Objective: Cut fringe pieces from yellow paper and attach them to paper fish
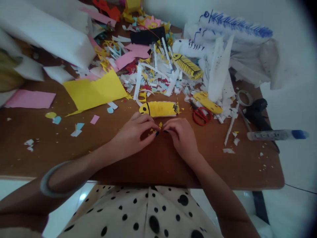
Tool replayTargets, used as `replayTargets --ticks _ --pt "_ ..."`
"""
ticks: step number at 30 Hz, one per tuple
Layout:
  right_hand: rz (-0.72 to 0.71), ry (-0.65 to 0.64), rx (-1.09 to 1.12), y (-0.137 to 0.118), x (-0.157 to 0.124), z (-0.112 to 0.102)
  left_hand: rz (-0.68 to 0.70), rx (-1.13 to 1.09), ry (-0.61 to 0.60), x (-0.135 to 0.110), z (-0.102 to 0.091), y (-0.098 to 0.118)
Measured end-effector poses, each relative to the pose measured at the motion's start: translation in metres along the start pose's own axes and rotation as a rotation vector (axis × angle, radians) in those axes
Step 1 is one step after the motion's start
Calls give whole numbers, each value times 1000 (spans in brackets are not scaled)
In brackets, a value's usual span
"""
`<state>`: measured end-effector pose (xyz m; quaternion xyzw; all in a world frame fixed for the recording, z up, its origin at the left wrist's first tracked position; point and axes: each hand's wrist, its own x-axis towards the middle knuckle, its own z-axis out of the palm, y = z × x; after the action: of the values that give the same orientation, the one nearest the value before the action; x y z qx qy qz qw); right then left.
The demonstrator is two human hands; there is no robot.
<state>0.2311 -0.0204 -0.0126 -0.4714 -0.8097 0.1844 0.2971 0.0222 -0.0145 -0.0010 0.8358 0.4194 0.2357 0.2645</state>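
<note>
Just in front of a yellow paper fish (pixel 159 109) with a black-drawn eye and frayed tail, my two hands almost meet. My left hand (pixel 136 130) is closed in a pinch, thumb against fingertips. My right hand (pixel 182 134) pinches the same way a short gap to its right. Whatever their fingertips hold, if anything, is too small to make out. Tiny yellow paper scraps (pixel 160 125) lie between and below the fingertips. Red-handled scissors (pixel 202 115) and a yellow cutter (pixel 208 102) rest beyond my right hand.
Paper clippings (pixel 151 81) heap up at the back of the brown table (pixel 86 132). Yellow paper (pixel 99 89) and pink paper (pixel 32 99) lie left. On the right are a tape roll (pixel 244 98), a black glue gun (pixel 257 112) and a blue-capped marker (pixel 277 135).
</note>
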Motion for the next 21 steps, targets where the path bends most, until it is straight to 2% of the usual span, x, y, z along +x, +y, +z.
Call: replayTargets --ticks 4,13,21 --pt "9 18 -3 -6 -1 -5 -36 -111 -23 -3 3 4" --pt "65 -16 36 -5 -4 -1 -7 -78 83 -3 3 -1" --pt "112 -20 111 -6 -5 0 28 -36 88 -2 0 -1"
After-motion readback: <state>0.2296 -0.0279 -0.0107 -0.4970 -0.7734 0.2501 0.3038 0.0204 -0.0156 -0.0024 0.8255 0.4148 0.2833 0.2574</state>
